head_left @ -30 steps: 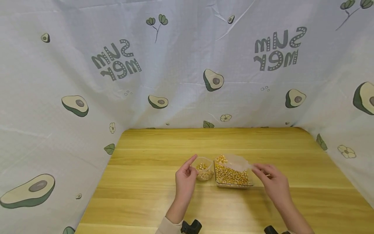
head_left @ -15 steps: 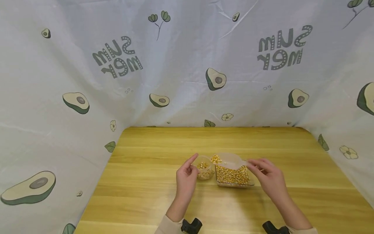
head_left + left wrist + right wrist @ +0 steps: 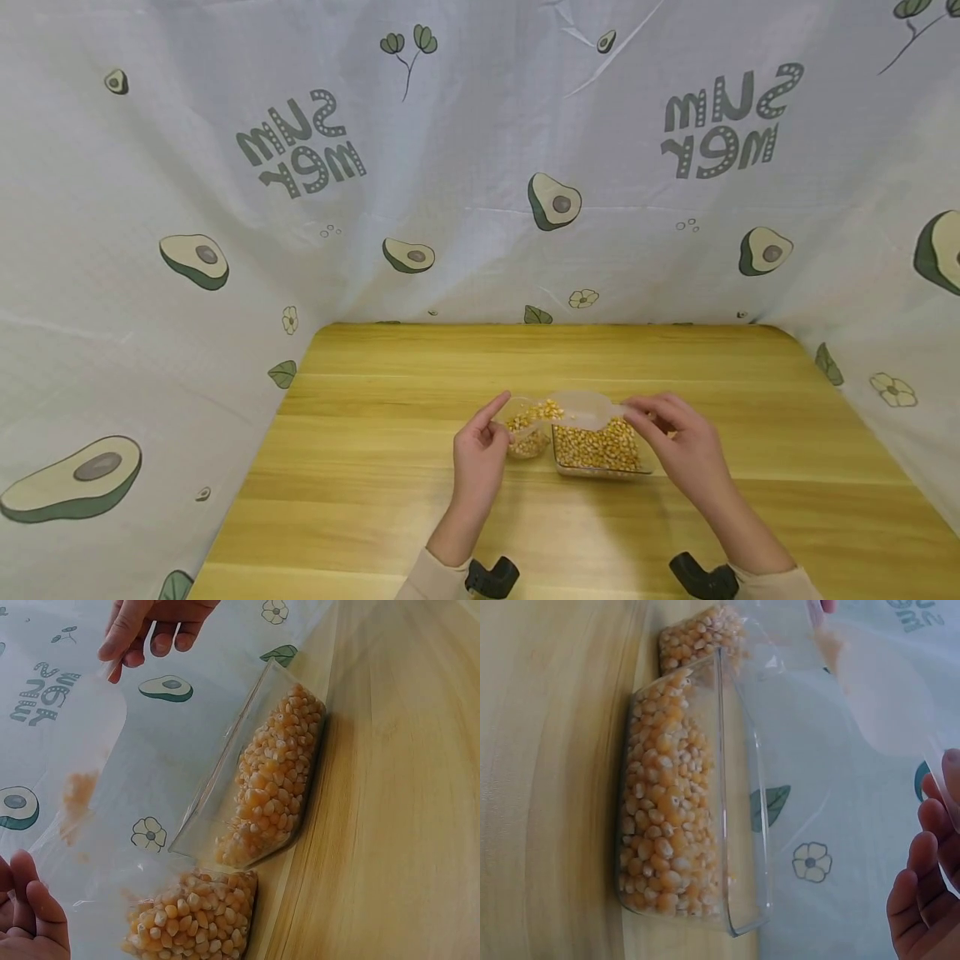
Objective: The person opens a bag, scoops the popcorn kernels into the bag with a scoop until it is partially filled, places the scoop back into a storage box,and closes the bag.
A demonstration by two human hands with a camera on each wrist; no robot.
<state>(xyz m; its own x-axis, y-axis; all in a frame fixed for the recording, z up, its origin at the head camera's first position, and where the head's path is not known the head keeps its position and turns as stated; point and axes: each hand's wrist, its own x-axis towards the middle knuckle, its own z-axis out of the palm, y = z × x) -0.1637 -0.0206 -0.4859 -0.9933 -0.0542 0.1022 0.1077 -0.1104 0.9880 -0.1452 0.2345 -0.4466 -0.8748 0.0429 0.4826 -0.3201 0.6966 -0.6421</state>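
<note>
My right hand pinches the handle of a translucent white scoop, held level over the glass container. Corn kernels lie at the scoop's tip, which overlaps the right rim of a round clear plastic cup. That cup is partly filled with corn. At its left side my left hand holds the rim, index finger stretched along it and thumb at the near side. In the left wrist view, the other fingers are curled beside the cup.
Right beside the cup stands a rectangular glass container with a good load of corn kernels. Both sit on a wood-grain table. A white cloth printed with avocados hangs behind and at the sides.
My right hand has moved the scoop left, from over the glass container to the cup's rim, and kernels have slid toward the cup. The left hand stays at the cup.
</note>
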